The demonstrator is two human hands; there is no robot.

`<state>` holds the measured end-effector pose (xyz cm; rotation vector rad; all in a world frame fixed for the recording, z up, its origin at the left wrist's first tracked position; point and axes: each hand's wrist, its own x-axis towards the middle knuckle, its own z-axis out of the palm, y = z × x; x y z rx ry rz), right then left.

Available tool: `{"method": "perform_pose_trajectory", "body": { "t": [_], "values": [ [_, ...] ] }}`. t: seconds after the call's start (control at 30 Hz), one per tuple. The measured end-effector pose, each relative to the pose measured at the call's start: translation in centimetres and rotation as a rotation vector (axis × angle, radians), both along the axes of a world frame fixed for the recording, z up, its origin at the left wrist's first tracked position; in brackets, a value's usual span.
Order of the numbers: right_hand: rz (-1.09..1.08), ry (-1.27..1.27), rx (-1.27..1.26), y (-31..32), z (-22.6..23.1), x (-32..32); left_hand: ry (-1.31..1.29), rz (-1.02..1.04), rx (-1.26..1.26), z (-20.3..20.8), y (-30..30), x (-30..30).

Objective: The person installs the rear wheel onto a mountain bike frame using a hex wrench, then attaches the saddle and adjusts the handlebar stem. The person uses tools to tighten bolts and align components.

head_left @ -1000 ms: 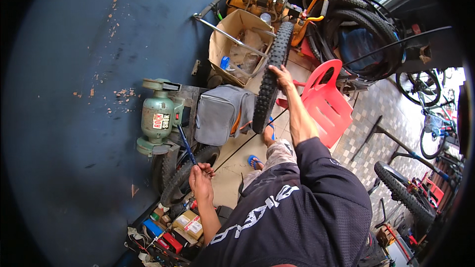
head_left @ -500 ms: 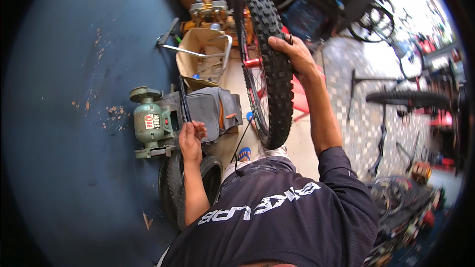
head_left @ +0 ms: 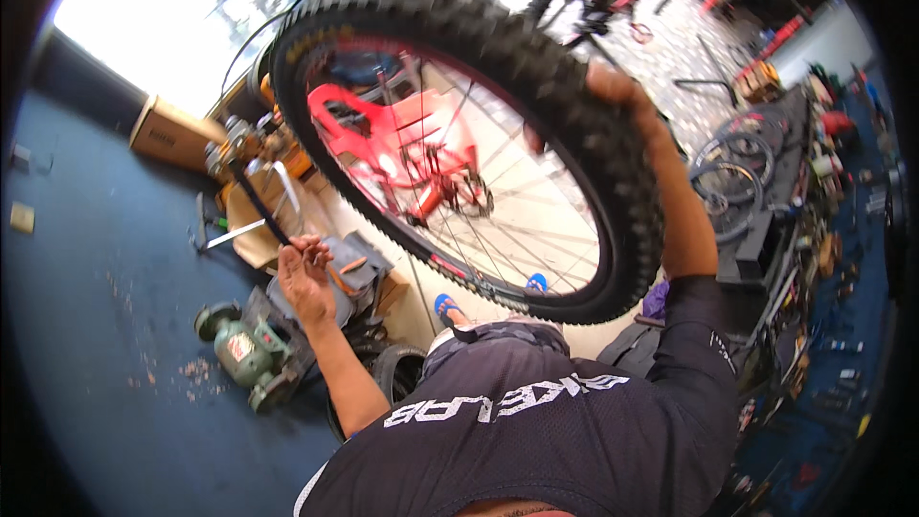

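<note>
Bright window glare, motion blur, fisheye edges

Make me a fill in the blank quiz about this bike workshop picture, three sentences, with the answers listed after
1. The right hand grips a knobby bicycle ____ by its tyre.
2. Through the spokes shows a plastic chair coloured ____.
3. The left hand pinches a thin black strip; below it on the blue floor sits a bench grinder coloured ____.

Missing words: wheel; red; green

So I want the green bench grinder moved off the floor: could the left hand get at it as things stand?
Probably yes. The left hand is raised just above the green bench grinder, pinching a thin black strip, and nothing lies between them. It would have to let that go first; the right hand is busy holding up the bicycle wheel.
</note>
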<state>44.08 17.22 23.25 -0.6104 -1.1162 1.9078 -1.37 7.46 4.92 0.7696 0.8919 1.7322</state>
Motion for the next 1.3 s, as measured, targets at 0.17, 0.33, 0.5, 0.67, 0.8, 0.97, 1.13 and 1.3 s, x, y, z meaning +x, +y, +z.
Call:
{"method": "perform_pose_trajectory", "body": {
  "t": [0.17, 0.33, 0.5, 0.67, 0.8, 0.97, 1.13, 1.3],
  "values": [
    [-0.057, -0.303, -0.065, -9.3, -1.9, 10.2, -0.001, -0.204, 0.017, 0.6, 3.1, 9.6],
    [-0.121, -0.526, -0.135, -13.4, -7.5, 19.5, 0.117, -0.443, -0.032, 0.4, 5.7, 24.2],
    [-0.363, -0.767, -0.115, -14.9, -17.2, 29.4, 0.12, -0.755, -0.125, -0.5, 6.0, 38.2],
    [-0.589, -0.743, -0.285, -16.5, -21.2, 40.2, 0.245, -0.943, -0.157, -1.3, 8.8, 46.7],
    [-0.73, -0.662, -0.348, -16.9, -24.8, 48.7, 0.258, -0.993, -0.216, -2.9, 13.3, 51.9],
    [-0.754, -1.212, -0.536, -17.4, -32.2, 56.4, 0.31, -1.099, -0.269, -5.1, 21.5, 60.4],
    [-0.719, -1.76, -0.828, -12.6, -28.6, 56.3, 0.375, -1.14, -0.241, -4.8, 31.6, 68.4],
    [-0.611, -1.871, -0.994, -11.0, -34.7, 59.7, 0.471, -1.383, -0.141, -3.8, 40.8, 81.5]
  ]
}}
